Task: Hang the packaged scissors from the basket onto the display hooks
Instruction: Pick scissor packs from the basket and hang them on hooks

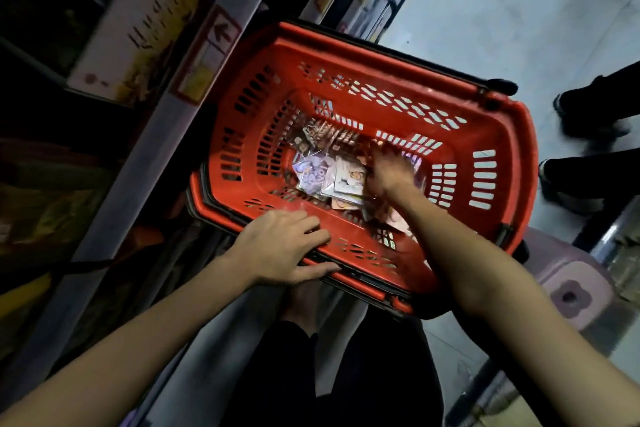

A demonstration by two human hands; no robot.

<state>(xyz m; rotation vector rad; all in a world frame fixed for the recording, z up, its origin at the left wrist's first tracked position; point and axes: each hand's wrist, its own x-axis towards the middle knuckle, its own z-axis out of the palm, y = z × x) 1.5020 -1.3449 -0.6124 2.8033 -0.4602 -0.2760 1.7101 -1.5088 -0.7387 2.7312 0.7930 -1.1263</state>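
Observation:
A red plastic basket [502, 156] sits in front of me, tilted, with several flat packaged items [332, 177] lying on its bottom. My right hand [389, 170] reaches down inside the basket among the packages; it is blurred, so I cannot tell whether its fingers hold one. My left hand [287, 246] rests on the basket's near rim, fingers over the edge and thumb under it. No display hooks are in view.
Shelving with price-label strips [204, 59] runs along the left, close to the basket. A pale purple stool [568, 288] stands at the right. Another person's dark shoes [588, 114] are on the grey floor at the far right. My knee is below the basket.

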